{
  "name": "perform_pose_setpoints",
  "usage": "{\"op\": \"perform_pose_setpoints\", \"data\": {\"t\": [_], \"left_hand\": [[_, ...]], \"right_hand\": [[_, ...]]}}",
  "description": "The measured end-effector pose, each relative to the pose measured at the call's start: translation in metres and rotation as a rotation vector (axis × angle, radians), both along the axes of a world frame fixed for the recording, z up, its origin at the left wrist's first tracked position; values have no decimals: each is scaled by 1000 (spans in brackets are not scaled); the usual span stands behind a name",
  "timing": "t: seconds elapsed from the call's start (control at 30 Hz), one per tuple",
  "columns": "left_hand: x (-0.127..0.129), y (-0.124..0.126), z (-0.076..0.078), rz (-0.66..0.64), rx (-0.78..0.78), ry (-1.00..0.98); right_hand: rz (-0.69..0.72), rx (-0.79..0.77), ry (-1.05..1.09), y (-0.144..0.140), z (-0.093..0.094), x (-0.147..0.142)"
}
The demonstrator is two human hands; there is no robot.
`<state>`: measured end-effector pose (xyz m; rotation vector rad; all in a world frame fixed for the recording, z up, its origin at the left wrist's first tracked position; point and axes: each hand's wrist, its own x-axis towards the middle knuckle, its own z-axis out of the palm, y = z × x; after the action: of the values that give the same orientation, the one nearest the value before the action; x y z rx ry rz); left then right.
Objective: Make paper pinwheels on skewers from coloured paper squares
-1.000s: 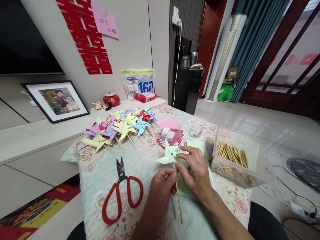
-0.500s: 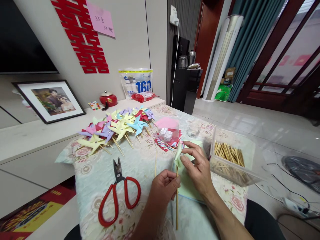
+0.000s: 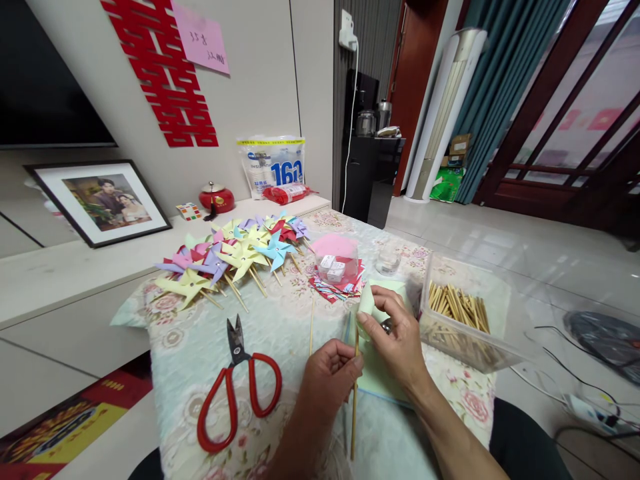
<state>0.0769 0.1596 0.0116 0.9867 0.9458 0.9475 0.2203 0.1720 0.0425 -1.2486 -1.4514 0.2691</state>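
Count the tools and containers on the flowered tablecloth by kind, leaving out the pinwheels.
Red-handled metal scissors: 1
Clear plastic box of wooden sticks: 1
Small clear plastic tub with pink lid: 1
Small clear glass cup: 1
Loose thin wooden stick: 1
Total: 5

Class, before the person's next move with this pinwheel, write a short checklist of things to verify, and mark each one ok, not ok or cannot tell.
1. Left hand grips the wooden stick: ok.
2. Right hand pinches the pale green pinwheel at the stick's top: ok.
3. Pinwheel fastened to the stick: cannot tell, fingers cover the joint.
4. Red scissors lie apart from both hands: ok.
5. Spare sticks in the clear box: ok.
6. Finished pinwheels piled away from the hands: ok.
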Motion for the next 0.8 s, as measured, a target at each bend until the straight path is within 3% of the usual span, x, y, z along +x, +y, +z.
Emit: {"op": "perform_pose_setpoints", "data": {"t": [0.23, 0.4, 0.57, 0.8], "left_hand": [[-5, 6, -5, 11, -116, -155], [-9, 4, 4, -1, -196, -344], [-5, 2, 8, -47, -178, -369], [-4, 2, -2, -81, -121, -367]], "right_hand": [[-11, 123, 40, -6, 1, 1], [43, 196, -138, -10, 9, -8], [93, 229, -261, -9, 9, -15], [69, 218, -293, -8, 8, -13]]}}
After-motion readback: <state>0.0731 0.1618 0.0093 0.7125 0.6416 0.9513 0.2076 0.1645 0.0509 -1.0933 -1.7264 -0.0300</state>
